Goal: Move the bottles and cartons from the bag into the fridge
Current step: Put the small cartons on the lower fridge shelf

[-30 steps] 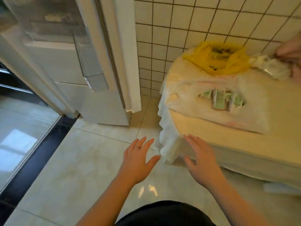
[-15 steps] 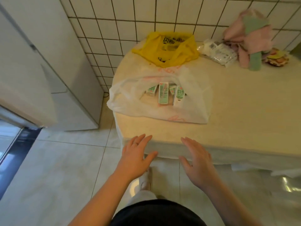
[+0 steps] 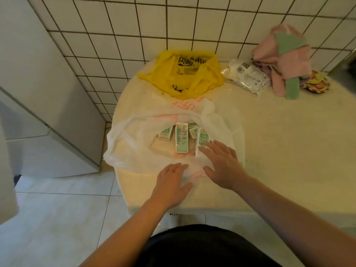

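A thin white plastic bag (image 3: pixel 134 143) lies on the pale worktop (image 3: pixel 289 141) near its rounded left end, its mouth spread wide and facing up. Inside it lie several green-and-white cartons: a long carton (image 3: pixel 181 137) flat in the middle, a second carton (image 3: pixel 165 132) just to its left, a small carton (image 3: pixel 193 131) tucked behind, and a rightmost carton (image 3: pixel 203 140) standing on its edge. The left hand (image 3: pixel 170 183) rests palm down on the near rim of the bag, fingers straight and together, gripping nothing; a ring shows on one finger. The right hand (image 3: pixel 221 162) is also open, fingers spread, lying over the right side of the bag with its fingertips at the lower end of the rightmost carton; whether they press on it cannot be told. Beyond the white bag, against the tiled wall (image 3: pixel 134 26), a crumpled yellow bag (image 3: pixel 185 74) with black print lies on the worktop. To its right are a white packet (image 3: pixel 248 76) with printed codes, then a heap of pink and green cloths (image 3: pixel 285 58), and a small colourful wrapper (image 3: pixel 316 83) beside them. Left of the worktop stands the grey fridge (image 3: pixel 48 112), well apart from the cartons, on a pale tiled floor (image 3: pixel 57 218).
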{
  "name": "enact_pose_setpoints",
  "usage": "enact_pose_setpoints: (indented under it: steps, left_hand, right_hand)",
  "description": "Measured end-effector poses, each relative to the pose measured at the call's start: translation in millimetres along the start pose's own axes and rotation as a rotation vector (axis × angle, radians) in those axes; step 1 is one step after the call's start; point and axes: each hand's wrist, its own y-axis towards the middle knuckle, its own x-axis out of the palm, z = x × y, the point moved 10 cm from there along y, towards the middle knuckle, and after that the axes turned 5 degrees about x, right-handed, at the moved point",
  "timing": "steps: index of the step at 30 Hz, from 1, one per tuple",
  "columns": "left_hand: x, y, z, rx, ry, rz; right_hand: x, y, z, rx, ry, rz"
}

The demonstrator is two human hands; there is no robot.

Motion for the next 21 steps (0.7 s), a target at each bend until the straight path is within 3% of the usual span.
enact_pose_setpoints:
  steps: [5, 10, 21]
  left_hand:
    - [-28, 46, -24, -0.143, -0.204, 0.125]
    - [-34, 77, -41, -0.297, -0.431, 0.185]
    - [-16, 117, -59, -0.457, -0.633, 0.133]
  right_hand:
    - [4, 62, 12, 0.152, 0.008, -0.004]
    - [38, 77, 42, 0.386, 0.204, -0.092]
    - [49, 105, 61, 0.502, 0.439, 0.082]
